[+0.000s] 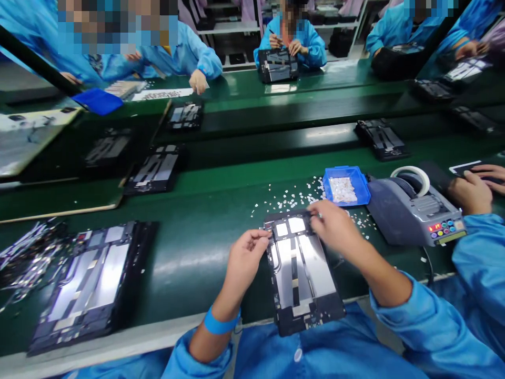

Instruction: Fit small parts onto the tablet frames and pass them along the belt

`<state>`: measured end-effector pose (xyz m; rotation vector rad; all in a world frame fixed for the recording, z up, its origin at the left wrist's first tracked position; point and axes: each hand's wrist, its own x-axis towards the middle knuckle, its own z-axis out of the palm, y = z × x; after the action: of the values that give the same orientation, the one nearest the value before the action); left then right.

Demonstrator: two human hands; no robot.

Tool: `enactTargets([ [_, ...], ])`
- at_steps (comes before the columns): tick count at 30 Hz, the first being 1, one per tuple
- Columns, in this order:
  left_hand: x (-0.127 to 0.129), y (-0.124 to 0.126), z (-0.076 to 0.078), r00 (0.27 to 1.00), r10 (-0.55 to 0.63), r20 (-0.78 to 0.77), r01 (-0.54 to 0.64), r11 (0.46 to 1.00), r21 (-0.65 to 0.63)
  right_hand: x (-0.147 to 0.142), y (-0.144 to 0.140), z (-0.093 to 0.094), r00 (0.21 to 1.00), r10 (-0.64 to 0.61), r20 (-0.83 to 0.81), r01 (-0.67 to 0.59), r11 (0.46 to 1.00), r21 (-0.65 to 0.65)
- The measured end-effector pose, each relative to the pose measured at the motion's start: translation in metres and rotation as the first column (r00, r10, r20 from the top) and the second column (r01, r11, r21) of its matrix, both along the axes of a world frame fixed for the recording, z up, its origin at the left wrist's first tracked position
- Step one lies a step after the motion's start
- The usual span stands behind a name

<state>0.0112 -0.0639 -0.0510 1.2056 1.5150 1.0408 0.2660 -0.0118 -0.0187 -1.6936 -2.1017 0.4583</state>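
Note:
An opened tablet (303,268) with its inner metal plates and ribbon cables showing lies before me, its near end over the table's front edge. My left hand (248,258) is at its upper left corner, thumb and index finger pinched on the edge. At the upper right corner is my right hand (333,223), fingers closed against the rim; whether a small piece is between them I cannot make out. A blue wristband (221,322) circles my left wrist. Small white bits (290,201) lie scattered just beyond the tablet.
A blue tray (347,185) of white pieces stands beside a grey tape dispenser (410,210). Stacked tablets (90,284) and a tangled heap of thin strips (31,258) lie left. More tablets sit on the green line (244,179). A co-worker's hand (471,192) is at right; others work opposite.

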Motion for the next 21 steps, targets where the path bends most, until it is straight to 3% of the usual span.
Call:
enactTargets([
  [3, -0.012, 0.0, 0.004, 0.979, 0.022, -0.204, -0.007, 0.997, 0.076, -0.046, -0.005, 0.0, 0.983, 0.137, -0.121, -0.152, 0.98, -0.124],
  [5, -0.02, 0.002, 0.002, 0.93, 0.04, -0.364, 0.016, 0.989, 0.15, -0.067, 0.003, 0.001, 0.986, 0.123, -0.114, -0.145, 0.966, -0.213],
  [7, -0.025, 0.004, -0.002, 0.864, 0.012, -0.503, 0.111, 0.97, 0.215, -0.079, 0.014, 0.0, 0.99, 0.116, -0.08, -0.134, 0.952, -0.276],
  [12, -0.026, 0.008, -0.01, 0.716, -0.064, -0.695, 0.368, 0.881, 0.298, -0.09, 0.031, -0.008, 0.989, 0.135, 0.051, -0.111, 0.937, -0.332],
  [21, -0.028, 0.011, -0.017, 0.56, -0.067, -0.825, 0.52, 0.804, 0.287, -0.096, 0.031, -0.01, 0.976, 0.167, 0.141, -0.112, 0.936, -0.333],
])
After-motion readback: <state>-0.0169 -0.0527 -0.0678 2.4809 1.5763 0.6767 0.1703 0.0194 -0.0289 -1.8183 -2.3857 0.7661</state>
